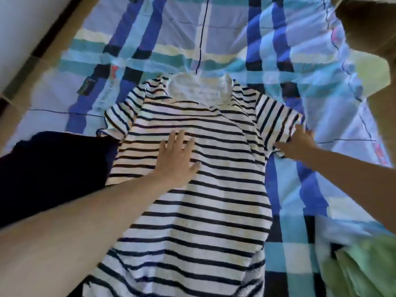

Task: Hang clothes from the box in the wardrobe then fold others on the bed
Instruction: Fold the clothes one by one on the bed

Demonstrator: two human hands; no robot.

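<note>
Striped shirt (192,211) under left fingers (178,140), spread flat on chest; right fingers (300,131) at sleeve (275,118), grip unclear.

Striped T-shirt (192,189) under my left hand (177,159): soft knit-looking cloth, matt, white w/ navy stripes. It lies mostly smooth w/ a few shallow ripples. Its collar (201,88) is plain white cloth, maybe ribbed, too blurred to say. Bedsheet (171,28) all round the shirt: checked cloth, matt, smooth above the collar, creased & puckered right of the shirt. Dark garment (53,168) left of the shirt: navy cloth, matt, no sheen, weave not readable. Green garment (364,264) lower right of the shirt: thin-looking cloth, matt, crumpled. Cardboard box (368,28) upper right of the shirt: brown paperboard, dull, unglossed.
</note>
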